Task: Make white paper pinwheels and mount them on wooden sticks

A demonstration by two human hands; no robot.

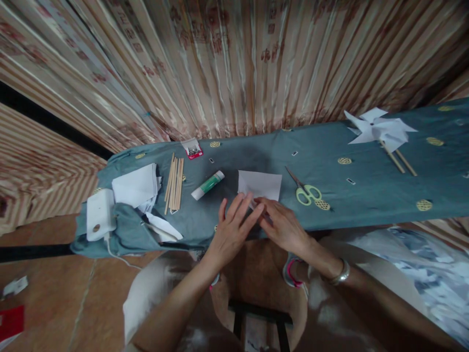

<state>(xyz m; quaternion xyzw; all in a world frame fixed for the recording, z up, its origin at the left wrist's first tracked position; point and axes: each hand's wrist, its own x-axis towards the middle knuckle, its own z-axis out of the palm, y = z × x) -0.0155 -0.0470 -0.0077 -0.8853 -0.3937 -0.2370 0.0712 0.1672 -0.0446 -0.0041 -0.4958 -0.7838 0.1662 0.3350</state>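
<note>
A white sheet of paper [262,184] lies on the table, its near edge partly hidden by my fingers. My left hand [232,230] is open, fingers stretched out, their tips at the paper's near left edge. My right hand [282,222] has its fingers bent around the near edge of the paper, gripping it there; the exact contact is hidden. Left of the paper lies a glue stick [208,185] with a green label. To its right is a pair of scissors [304,188] with light green handles.
Several wooden sticks [174,186], a stack of white paper [136,185] and a white power adapter [100,215] lie at the left. Behind them sits a small red box [193,148] of metal pins. White paper pinwheels [379,129] on sticks rest at the right. A curtain [234,68] hangs behind.
</note>
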